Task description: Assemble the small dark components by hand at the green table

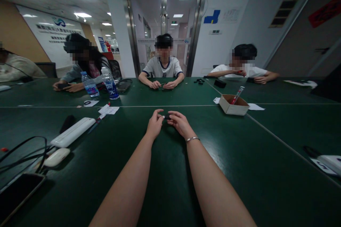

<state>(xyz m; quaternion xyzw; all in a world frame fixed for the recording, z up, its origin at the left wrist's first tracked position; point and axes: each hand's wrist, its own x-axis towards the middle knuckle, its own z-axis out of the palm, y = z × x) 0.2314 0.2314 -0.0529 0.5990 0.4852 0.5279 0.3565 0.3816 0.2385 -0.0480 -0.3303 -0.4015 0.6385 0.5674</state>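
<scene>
Both my arms reach forward over the dark green table (170, 184). Between my hands is a small black piece with a silvery end (167, 117), too small to name more exactly. My left hand (154, 125) pinches its silvery left end. At the other side, the thumb and fingers of my right hand (182, 125) close on the black part. A metal bracelet (192, 138) circles my right wrist. The two hands are close together, a little above or on the tabletop; I cannot tell which.
Ahead right stands an open cardboard box (234, 108) with a red-handled tool inside. To the left are two bottles (110, 87), a white power bank (73, 133), a white case (57, 158), black cables and a phone (20, 198). Several people sit across the table.
</scene>
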